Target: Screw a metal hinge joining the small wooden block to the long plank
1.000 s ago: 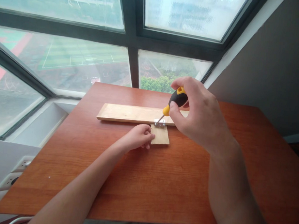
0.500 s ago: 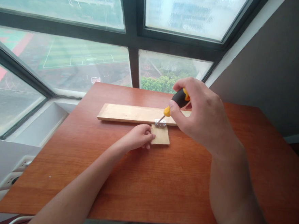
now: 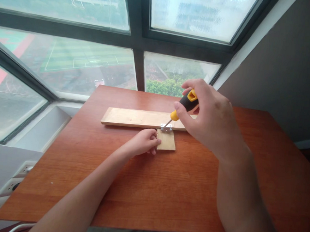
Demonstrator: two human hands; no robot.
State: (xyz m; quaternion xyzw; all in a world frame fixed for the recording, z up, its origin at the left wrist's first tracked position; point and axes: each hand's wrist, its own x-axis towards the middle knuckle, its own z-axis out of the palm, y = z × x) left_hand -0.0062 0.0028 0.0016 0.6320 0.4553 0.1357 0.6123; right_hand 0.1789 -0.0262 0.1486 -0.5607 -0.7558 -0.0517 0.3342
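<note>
Right hand (image 3: 210, 116) grips screwdriver (image 3: 186, 104), tip down-left on bracket (image 3: 166, 127) | left hand (image 3: 142, 142) pinches block (image 3: 167, 141)

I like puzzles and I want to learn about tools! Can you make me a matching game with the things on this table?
Things:
1. screwdriver
2. small wooden piece
3. metal bracket
4. long plank

Clues:
a. lies crosswise, farther across the table
b. gripped in the right hand
c. touched at its edge by the left hand
d. sits where the two boards meet, under the tool's tip

Pairs: 1-b, 2-c, 3-d, 4-a
</note>
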